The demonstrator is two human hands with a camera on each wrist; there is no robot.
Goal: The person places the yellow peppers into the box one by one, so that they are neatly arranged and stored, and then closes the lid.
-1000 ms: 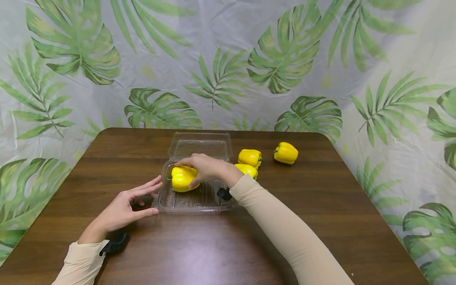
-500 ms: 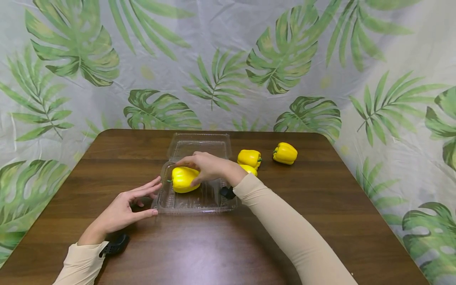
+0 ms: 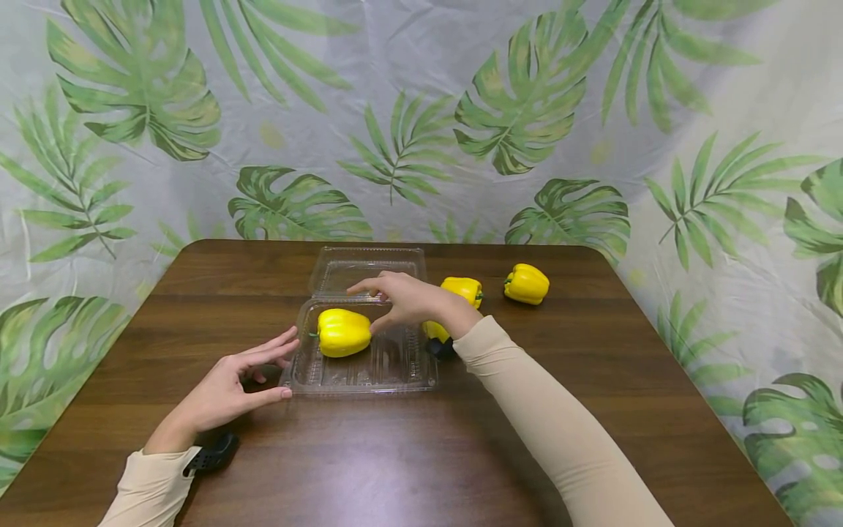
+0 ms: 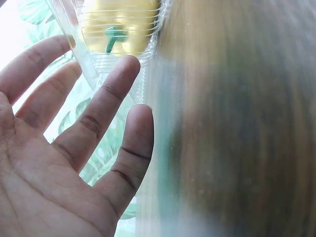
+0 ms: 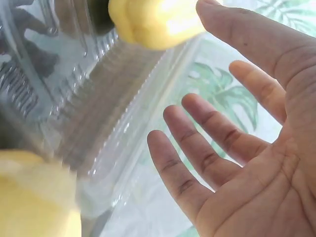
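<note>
A yellow bell pepper (image 3: pixel 344 333) lies on its side in the left part of a clear plastic clamshell container (image 3: pixel 365 389), its green stem (image 4: pixel 114 35) toward the left wall. Above the container, my right hand (image 3: pixel 411 298) has its fingers spread, the thumb tip close by the pepper's right end. My left hand (image 3: pixel 227 388) rests at the container's left side, fingers extended and fingertips right at its wall. The container's lid (image 3: pixel 369 267) is folded back, away from me. Behind my right wrist, a second pepper (image 3: pixel 435 331) is mostly hidden beside the container.
Another yellow pepper (image 3: pixel 463 288) lies just right of the lid, partly behind my right hand. One more pepper (image 3: pixel 527 284) sits farther right, near the back of the brown wooden table (image 3: pixel 369 468). A leaf-patterned cloth (image 3: pixel 421 110) hangs behind the table.
My right hand has let go of the pepper in the container and moved up and right. The pepper has shifted slightly right. My left hand has stayed in place.
</note>
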